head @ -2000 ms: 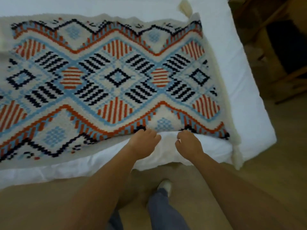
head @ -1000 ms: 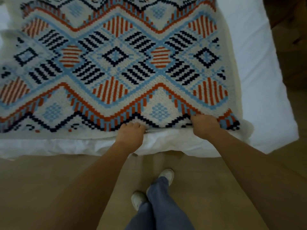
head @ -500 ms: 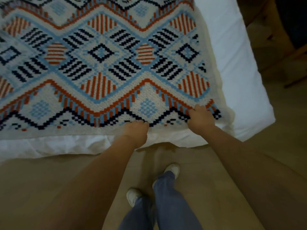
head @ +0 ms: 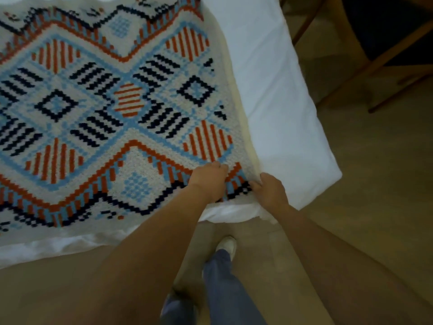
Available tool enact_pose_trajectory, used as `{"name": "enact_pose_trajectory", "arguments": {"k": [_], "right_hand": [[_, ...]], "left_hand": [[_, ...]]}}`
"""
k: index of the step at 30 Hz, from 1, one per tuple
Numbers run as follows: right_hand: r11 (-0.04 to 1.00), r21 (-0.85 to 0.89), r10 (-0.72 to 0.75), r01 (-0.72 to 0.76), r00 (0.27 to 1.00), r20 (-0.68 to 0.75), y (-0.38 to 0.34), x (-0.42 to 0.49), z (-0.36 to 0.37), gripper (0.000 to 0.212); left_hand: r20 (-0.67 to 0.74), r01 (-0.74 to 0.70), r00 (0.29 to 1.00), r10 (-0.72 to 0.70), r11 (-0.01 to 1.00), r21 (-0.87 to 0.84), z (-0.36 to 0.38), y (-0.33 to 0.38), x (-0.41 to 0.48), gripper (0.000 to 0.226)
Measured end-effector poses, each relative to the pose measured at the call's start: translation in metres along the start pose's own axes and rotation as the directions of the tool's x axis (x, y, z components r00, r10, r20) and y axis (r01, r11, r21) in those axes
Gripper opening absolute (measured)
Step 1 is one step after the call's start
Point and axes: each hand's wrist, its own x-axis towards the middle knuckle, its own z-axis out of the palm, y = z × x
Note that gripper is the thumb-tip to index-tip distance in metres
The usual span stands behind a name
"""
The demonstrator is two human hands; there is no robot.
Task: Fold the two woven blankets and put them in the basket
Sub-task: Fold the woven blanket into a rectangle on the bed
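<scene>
The left hand (head: 208, 180) is pressing palm-down, fingers together, on the near right corner of the cream woven blanket with orange, blue and navy diamonds (head: 112, 109). The right hand (head: 269, 191) is pinching that corner's edge. The blanket is lying flat on the white bed (head: 281, 109).

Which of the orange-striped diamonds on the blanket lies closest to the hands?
The orange-striped diamond at the blanket's near right corner, just above the left hand; the other three lie further off.

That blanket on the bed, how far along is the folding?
Barely begun. The blanket lies spread flat on the bed, with no finished fold showing. In hand: the left hand and right hand are at its near corner. Left: folding it; no second blanket or basket is in view.
</scene>
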Motion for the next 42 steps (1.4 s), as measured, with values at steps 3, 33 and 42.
{"name": "enact_pose_trajectory", "arguments": {"k": [3, 33, 42], "right_hand": [[0.996, -0.018, 0.089, -0.089, 0.996, 0.003, 0.022, -0.002, -0.004, 0.046], [0.942, 0.282, -0.141, 0.183, 0.976, -0.164, -0.170, -0.078, 0.102, 0.019], [0.915, 0.233, -0.341, 0.330, 0.940, 0.006, -0.323, -0.143, 0.214, 0.027]], "left_hand": [[0.061, 0.009, 0.998, -0.010, 1.000, 0.009, -0.009, 0.012, 0.015, 0.043], [-0.089, 0.391, 0.841, -0.534, 0.711, -0.585, -0.062, -0.071, -0.021, 0.018], [-0.233, 0.318, 0.742, -0.628, 0.637, -0.703, -0.079, -0.248, -0.141, 0.013]]}}
